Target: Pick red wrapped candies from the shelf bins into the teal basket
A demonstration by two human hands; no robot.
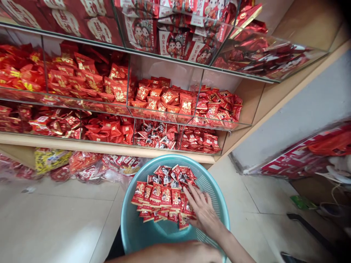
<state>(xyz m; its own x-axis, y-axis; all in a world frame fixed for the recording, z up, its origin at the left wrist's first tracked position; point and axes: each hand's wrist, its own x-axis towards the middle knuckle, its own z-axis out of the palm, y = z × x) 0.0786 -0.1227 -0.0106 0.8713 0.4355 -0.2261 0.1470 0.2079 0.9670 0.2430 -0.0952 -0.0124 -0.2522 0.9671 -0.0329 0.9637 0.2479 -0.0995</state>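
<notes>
The right hand (203, 212) lies inside the teal plastic basket (131, 226), fingers (192, 195) spread flat on the right edge of the rows of red candy packets (161, 197); it pinches nothing. The left forearm (170, 255) crosses the bottom of the view, but I cannot tell its fingers. To keep the rows neat, it is better to press lightly and slide the packets together, not lift them. Behind are glass shelf bins (164, 106) full of similar packets.

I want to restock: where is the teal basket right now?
In the head view the teal basket sits bottom centre, below the glass shelves, with red candy packets inside under the right hand.
</notes>
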